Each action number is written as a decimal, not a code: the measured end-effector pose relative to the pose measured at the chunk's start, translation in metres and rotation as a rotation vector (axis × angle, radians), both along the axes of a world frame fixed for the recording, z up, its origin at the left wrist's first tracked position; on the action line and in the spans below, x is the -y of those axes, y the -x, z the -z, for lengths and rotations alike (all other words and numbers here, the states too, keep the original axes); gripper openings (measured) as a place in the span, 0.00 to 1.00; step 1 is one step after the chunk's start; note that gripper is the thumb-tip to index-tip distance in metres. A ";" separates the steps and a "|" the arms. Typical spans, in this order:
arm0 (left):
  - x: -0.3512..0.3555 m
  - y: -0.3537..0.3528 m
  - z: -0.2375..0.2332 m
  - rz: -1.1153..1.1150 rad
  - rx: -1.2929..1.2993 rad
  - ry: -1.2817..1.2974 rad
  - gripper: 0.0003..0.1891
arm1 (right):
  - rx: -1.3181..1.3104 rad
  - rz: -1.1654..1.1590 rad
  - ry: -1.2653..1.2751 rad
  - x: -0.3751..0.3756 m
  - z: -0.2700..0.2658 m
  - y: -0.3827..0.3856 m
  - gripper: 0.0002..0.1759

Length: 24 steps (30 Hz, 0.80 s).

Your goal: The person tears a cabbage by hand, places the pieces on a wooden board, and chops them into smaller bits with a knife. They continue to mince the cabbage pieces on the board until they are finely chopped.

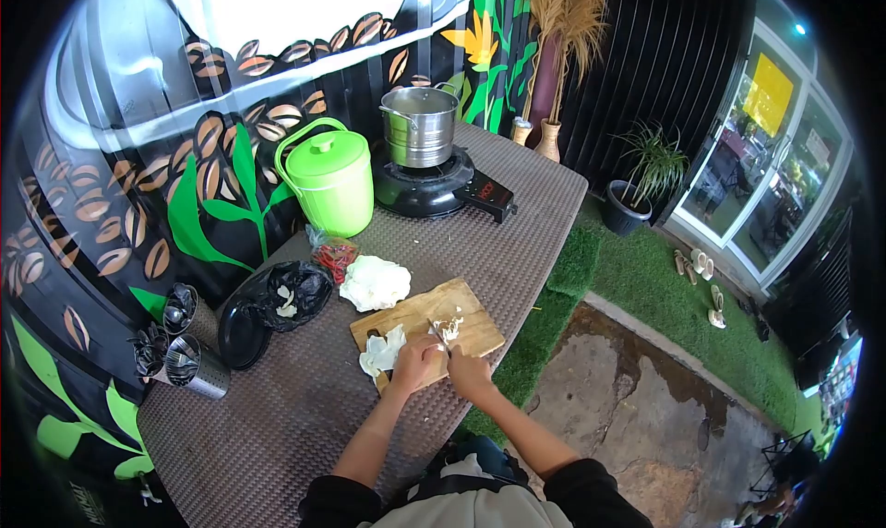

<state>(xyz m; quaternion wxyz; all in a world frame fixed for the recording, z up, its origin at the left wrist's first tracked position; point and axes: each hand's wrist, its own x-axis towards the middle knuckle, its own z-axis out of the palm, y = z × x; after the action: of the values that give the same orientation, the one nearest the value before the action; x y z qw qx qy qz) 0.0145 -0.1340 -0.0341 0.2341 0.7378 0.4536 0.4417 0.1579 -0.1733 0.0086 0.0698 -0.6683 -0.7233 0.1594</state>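
Observation:
On a wooden cutting board (475, 320) lie small white chopped pieces (450, 329), which look like cabbage. My right hand (469, 373) is wrapped round the handle of a knife (437, 330), whose blade points away from me over the board. Beside it, my left hand (420, 360) has its fingers bent and pressed together close to the blade; what lies under them is hidden. A loose pale cabbage leaf (381, 351) rests on the board's left side. Just beyond the board sits a larger pale cabbage (375, 283).
Behind stand a lime-green lidded bucket (330, 182) and a steel pot (420, 131) on a black portable stove (425, 191). To the left are a bag of red chillies (334, 258), a black plastic bag (300, 293) and metal cutlery holders (198, 366). The table's edge (544, 283) runs along the right.

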 end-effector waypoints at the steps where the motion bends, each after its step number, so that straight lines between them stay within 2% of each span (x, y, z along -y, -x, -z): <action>1: -0.001 0.000 0.000 0.012 0.011 -0.015 0.08 | 0.002 -0.001 -0.001 0.004 0.008 0.003 0.12; 5: 0.000 0.001 0.003 0.027 0.029 -0.021 0.08 | 0.107 0.055 -0.065 0.005 0.014 0.013 0.10; 9: 0.000 -0.001 -0.001 0.003 0.059 -0.004 0.08 | 0.094 -0.054 -0.108 -0.023 0.001 0.002 0.11; 11: 0.000 0.000 -0.003 -0.020 0.048 -0.011 0.07 | 0.145 -0.172 -0.022 -0.032 -0.013 -0.005 0.13; 13: -0.001 0.000 -0.004 -0.062 0.060 -0.101 0.07 | 0.122 -0.191 0.040 -0.030 -0.015 -0.009 0.13; 16: -0.001 0.000 -0.005 -0.035 0.013 -0.088 0.07 | 0.090 -0.157 -0.020 -0.008 0.006 -0.007 0.13; 18: -0.003 0.000 -0.003 -0.031 0.032 -0.072 0.06 | 0.038 0.058 0.006 0.007 0.014 0.004 0.14; 21: -0.001 0.000 0.001 -0.028 0.059 -0.049 0.06 | 0.035 0.120 -0.035 0.011 0.020 0.018 0.14; 24: 0.000 -0.002 -0.002 -0.042 0.056 -0.053 0.05 | 0.046 0.035 -0.078 -0.009 0.016 0.013 0.15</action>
<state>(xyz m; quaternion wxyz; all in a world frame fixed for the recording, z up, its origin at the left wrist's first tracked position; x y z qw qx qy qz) 0.0165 -0.1343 -0.0325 0.2178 0.7214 0.4507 0.4786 0.1451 -0.1640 -0.0071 0.0820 -0.6810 -0.7186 0.1148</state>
